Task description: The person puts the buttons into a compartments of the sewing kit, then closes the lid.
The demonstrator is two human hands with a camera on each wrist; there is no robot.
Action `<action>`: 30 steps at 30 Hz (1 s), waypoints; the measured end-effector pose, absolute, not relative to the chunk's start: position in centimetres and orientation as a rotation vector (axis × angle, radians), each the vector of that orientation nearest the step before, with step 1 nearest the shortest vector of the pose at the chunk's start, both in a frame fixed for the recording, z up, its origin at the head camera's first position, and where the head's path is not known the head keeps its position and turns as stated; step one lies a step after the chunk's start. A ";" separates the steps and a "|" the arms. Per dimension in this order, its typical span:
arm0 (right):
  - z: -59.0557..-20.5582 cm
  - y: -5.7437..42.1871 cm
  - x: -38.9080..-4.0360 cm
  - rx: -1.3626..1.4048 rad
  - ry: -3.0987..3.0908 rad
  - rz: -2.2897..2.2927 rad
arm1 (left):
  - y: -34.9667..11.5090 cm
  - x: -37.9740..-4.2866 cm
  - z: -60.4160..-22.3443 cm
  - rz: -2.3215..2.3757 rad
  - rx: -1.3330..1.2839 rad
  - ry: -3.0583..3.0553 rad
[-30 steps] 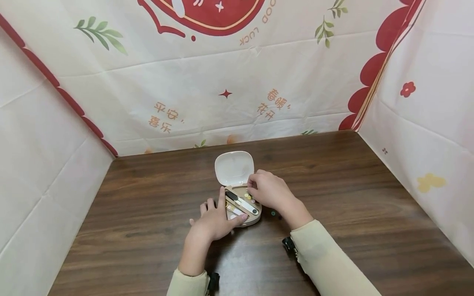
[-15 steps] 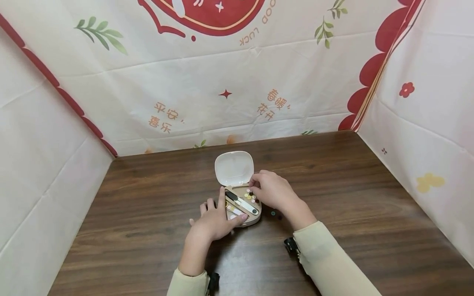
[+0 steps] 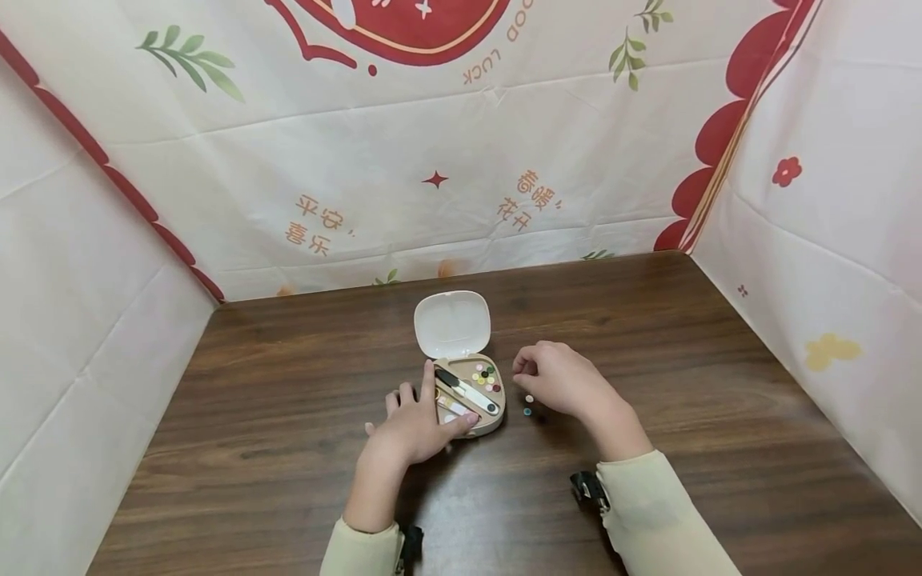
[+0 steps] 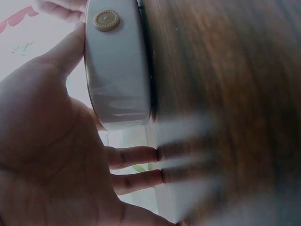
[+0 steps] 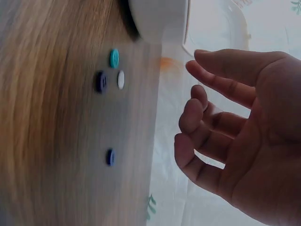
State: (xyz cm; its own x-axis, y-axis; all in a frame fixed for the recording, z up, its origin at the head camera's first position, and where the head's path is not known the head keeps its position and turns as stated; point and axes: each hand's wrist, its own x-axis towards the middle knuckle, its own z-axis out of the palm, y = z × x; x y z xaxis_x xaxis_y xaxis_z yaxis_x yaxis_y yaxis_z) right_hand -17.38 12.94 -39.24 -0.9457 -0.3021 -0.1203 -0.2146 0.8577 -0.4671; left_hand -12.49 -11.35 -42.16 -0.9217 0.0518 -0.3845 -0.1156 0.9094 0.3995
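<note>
A small white sewing box (image 3: 492, 426) stands on the table with its lid (image 3: 452, 324) tipped back. Black-and-white thread snips (image 3: 471, 394) lie across its middle, and several coloured buttons (image 3: 486, 378) fill part of the right compartment. My left hand (image 3: 409, 430) rests on the box's left side, thumb and index finger straight along its edge, other fingers spread. To the right of the box hovers my right hand (image 3: 569, 382), fingers loosely bent, nothing between them. Below it lie a white button (image 5: 121, 80), a teal button (image 5: 114, 58) and two dark blue buttons (image 5: 101, 82).
The brown wooden table (image 3: 302, 360) is walled in by white printed cloth (image 3: 403, 144) at the back and on both sides. The raised lid stands between the box and the back cloth.
My right hand has left the button compartment and moved right, above the loose buttons on the table. More buttons in the compartment now show. My left hand stays on the box.
</note>
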 end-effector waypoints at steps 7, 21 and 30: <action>-39.5 15.2 -16.5 -0.317 2.836 -0.664 | -11.2 -12.2 -41.4 0.619 -0.053 2.661; -41.3 18.3 -15.8 -0.231 2.866 -0.558 | -11.2 -12.4 -41.6 0.614 -0.048 2.654; -41.9 18.6 -15.9 -0.223 2.852 -0.561 | -11.1 -12.4 -41.9 0.611 -0.053 2.652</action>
